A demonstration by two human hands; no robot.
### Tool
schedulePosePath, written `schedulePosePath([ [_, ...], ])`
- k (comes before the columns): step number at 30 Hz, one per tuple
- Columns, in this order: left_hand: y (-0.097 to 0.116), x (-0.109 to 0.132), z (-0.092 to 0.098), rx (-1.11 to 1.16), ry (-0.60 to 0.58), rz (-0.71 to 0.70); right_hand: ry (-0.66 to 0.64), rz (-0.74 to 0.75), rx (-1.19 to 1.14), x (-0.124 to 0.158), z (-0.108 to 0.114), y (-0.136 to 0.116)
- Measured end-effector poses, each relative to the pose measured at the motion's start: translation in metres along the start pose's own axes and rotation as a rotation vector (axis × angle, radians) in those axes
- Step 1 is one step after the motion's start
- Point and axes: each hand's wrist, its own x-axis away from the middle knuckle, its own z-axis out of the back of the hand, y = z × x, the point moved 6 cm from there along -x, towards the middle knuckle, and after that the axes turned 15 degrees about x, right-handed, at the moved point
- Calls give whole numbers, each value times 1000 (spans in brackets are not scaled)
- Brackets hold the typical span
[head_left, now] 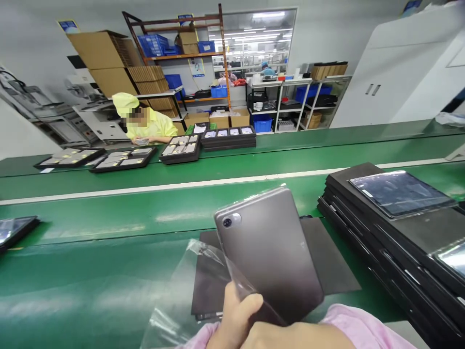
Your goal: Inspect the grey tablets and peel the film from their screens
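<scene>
A grey tablet [269,252] is held up tilted, its back with the camera lens facing me. My left hand [236,310] grips its lower left edge, thumb across the back. Clear plastic film [185,281] hangs loose to the left and overlaps the tablet's lower left part. My right hand [298,335] is bent across the tablet's bottom edge, near the left hand; its fingers are hidden, so its hold cannot be made out. Beneath the tablet lies a flat dark sheet [334,261] on the green bench [90,281].
Black trays [348,213] are stacked at right, with a film-covered tablet [401,191] on top. Another tray [16,230] sits at the left edge. Across the bench, a person in yellow [152,123] works beside trays of small parts [181,148]. Shelves stand behind.
</scene>
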Motion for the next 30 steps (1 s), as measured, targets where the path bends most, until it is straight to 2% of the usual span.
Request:
schedulePosePath([
  [3,-6,8,-1,66,-19,55,61,-22,-91,2,-23,7],
  [6,-8,13,4,32,27,69,104,-43,-223,7,-23,24],
  [11,-9,9,4,32,18,52,106,-105,-365,18,-4,29],
  [13,-11,6,2,32,4,50,100,-115,-422,26,8,28],
  [15,-12,3,2,54,-8,63,131,-156,-467,37,25,38],
  [17,-13,1,4,101,19,89,271,-372,-458,53,46,69],
  [19,-15,1,11,138,100,114,406,-716,-361,74,60,106],
  [21,-18,1,19,142,189,149,411,-978,-278,91,60,130],
  [23,-20,0,29,119,263,176,298,-1040,-378,91,44,136],
  [26,-18,-6,42,47,304,184,183,-995,-507,80,18,132],
  [28,-15,-11,46,0,280,190,187,-1004,-481,79,12,133],
  [30,-9,-15,50,-24,266,204,240,-1018,-541,86,16,137],
])
